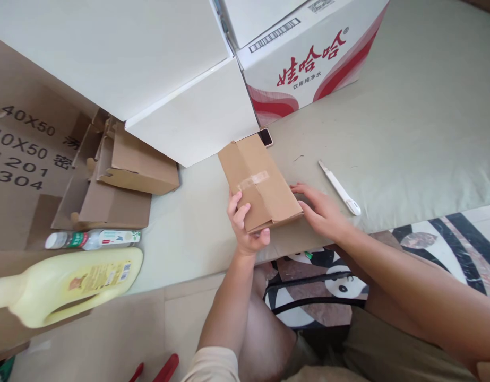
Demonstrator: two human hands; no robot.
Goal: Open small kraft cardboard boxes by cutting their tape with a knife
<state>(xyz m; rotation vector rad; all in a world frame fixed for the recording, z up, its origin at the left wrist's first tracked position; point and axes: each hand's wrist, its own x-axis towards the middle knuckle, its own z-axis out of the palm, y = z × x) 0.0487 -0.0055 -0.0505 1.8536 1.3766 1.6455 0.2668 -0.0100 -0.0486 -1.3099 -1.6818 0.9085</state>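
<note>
A small brown cardboard box [264, 185], closed with a strip of clear tape across its top seam, is tilted in front of me. My left hand [247, 223] grips its near left corner, fingers over the side and thumb at the near end. On the box's right side rests my right hand [318, 209], its fingers extended and partly hidden behind the edge. To the right of that hand lies a white utility knife [339, 187]. A dark-screened phone [266, 137] shows partly beyond the box's far end.
White cartons [197, 114] and a red-and-white water carton [308, 69] stand at the back. Brown boxes [137, 159] are stacked at left, near a clear bottle [95, 239] and a yellow jug [81, 284]. A pale green cloth [407, 132] covers the surface.
</note>
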